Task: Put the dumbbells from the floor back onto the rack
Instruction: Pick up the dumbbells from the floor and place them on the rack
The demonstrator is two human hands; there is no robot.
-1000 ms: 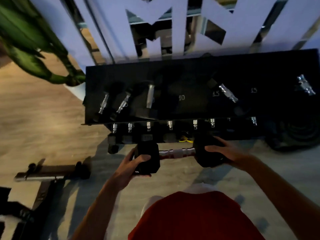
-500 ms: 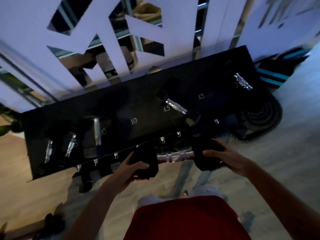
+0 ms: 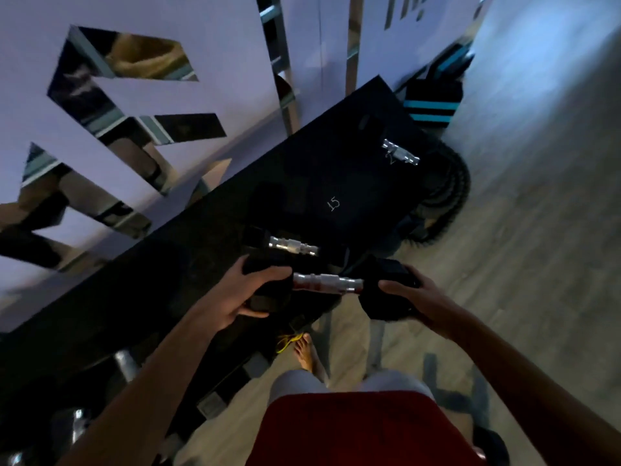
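A pale wall [image 3: 235, 45] with mirrored cut-outs backs a dark rack [image 3: 161, 280], which runs diagonally from lower left to upper right across a wood-grain floor [image 3: 537, 196].

The dumbbell [image 3: 327, 283] is held off the floor at the rack's front edge.
- Left hand [image 3: 242, 290]: fingers and thumb curled round the left head, which sits over the rack.
- Right hand [image 3: 413, 294]: fingers wrapped round the right head, which hangs over the floor.

The long axis runs left to right between the hands, roughly parallel to the racked dumbbell [image 3: 292, 246] just beyond it. A "15" mark [image 3: 333, 204] lies further in, ahead and slightly right. The left hand is nearer the rack. Placement probably requires carrying the right head forward over the rack.
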